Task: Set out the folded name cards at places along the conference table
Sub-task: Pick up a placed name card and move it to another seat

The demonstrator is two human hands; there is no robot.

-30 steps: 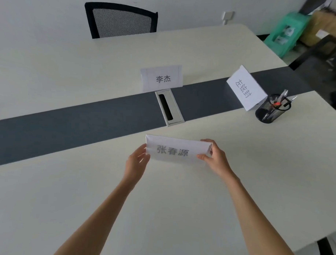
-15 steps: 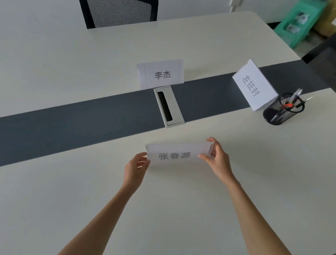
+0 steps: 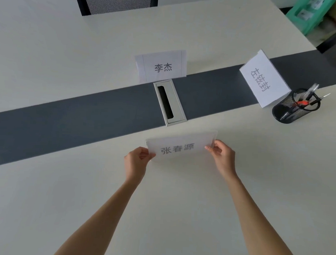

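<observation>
— The card with 张春源 (image 3: 180, 146) has crept forward since a second ago; it sits closer to the grey strip (image 3: 68, 122) now, just short of the metal cable hatch (image 3: 169, 102), and the view has tipped down with it.

— Is it down on the table yet?

— Hard to say. Its lower edge looks at or very near the conference table (image 3: 179, 213), but I can't tell whether it rests there or hangs a little above. The left hand (image 3: 136, 160) pinches its left end, thumb on the front face, and the right hand (image 3: 222, 158) pinches the right end the same way. Neither has let go.

— And the others?

— Two are already standing: the 李杰 card (image 3: 162, 67) on the far side of the strip, and the 左钦封 card (image 3: 264, 81) off to the right, angled, just beside the mesh pen cup (image 3: 295, 107). They haven't budged.

— So this is the third place.

— I'd judge so. The card is being squared up opposite the far one. What's left is to spread its fold so it stands, then release.
</observation>
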